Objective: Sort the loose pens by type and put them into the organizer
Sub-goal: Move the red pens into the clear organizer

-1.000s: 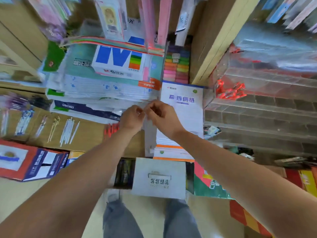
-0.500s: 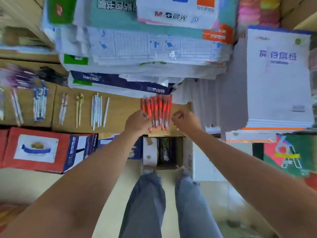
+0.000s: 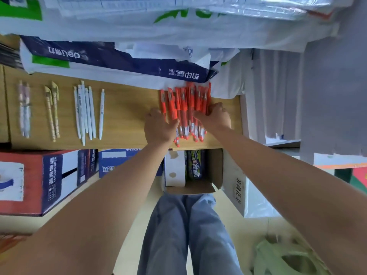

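Note:
A pile of red pens (image 3: 185,108) lies side by side on the wooden shelf (image 3: 129,112), tips toward me. My left hand (image 3: 158,127) curls against the pile's left side with its thumb over the pens. From the right, my right hand (image 3: 215,117) covers the pile, thumb across the barrels and fingers bent down over them. Farther left on the shelf lie sorted groups: white pens (image 3: 85,113), two beige pens (image 3: 52,112) and pale pink pens (image 3: 24,111). No organizer is in view.
Wrapped paper packs (image 3: 119,60) overhang the back of the shelf just behind the red pens. Below the shelf stand a red and blue carton (image 3: 29,181) and an open cardboard box (image 3: 198,175). A stack of white paper (image 3: 278,92) borders the shelf on the right.
My hands dropped from the paper stacks to the red pens on the shelf, then slid forward from the pens' near ends onto the pile. The view tilted down and closer.

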